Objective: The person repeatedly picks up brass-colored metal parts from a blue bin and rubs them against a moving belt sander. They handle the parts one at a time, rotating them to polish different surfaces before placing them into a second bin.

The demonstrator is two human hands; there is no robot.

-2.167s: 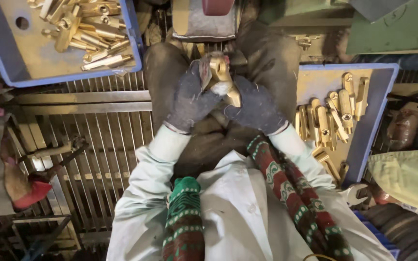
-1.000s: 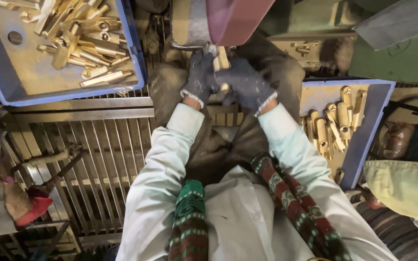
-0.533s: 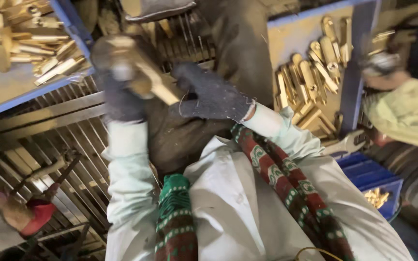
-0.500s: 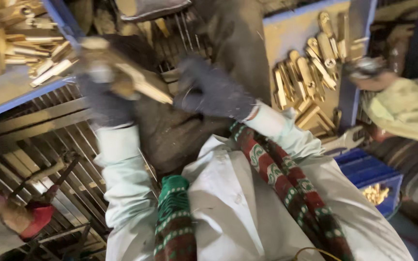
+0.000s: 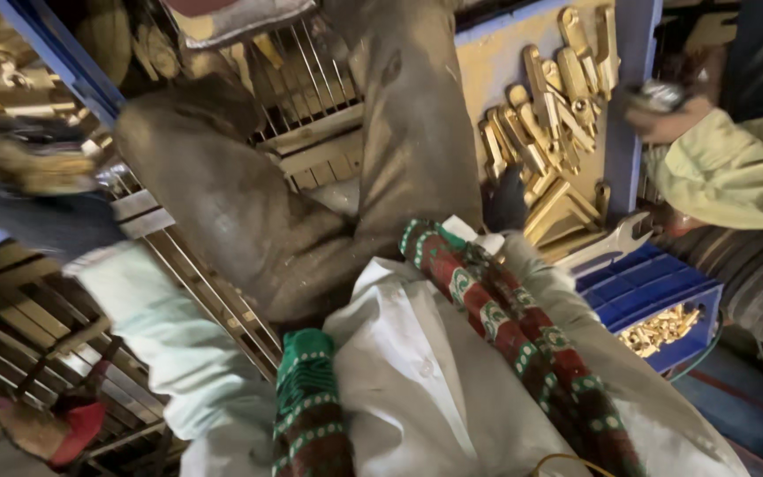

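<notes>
My left hand (image 5: 41, 221), in a dark glove and badly blurred, is at the far left edge, closed on a brass piece (image 5: 24, 168) beside the left blue tray (image 5: 55, 53). My right hand (image 5: 507, 196), also in a dark glove, is mostly hidden behind my patterned scarf. It rests at the near edge of the brass pieces (image 5: 549, 106) lying in the right blue tray (image 5: 630, 141). Its fingers cannot be made out.
My knees in dark trousers fill the middle, over a metal grate (image 5: 311, 79). Another person's hand (image 5: 664, 115) and pale green sleeve reach in at the right. A wrench (image 5: 611, 243) and a blue crate (image 5: 655, 291) of small brass parts lie at the lower right.
Both hands held one brass piece in front of me. The left hand has swung far left with it, and the right hand has moved over to the right tray. My view has turned right.
</notes>
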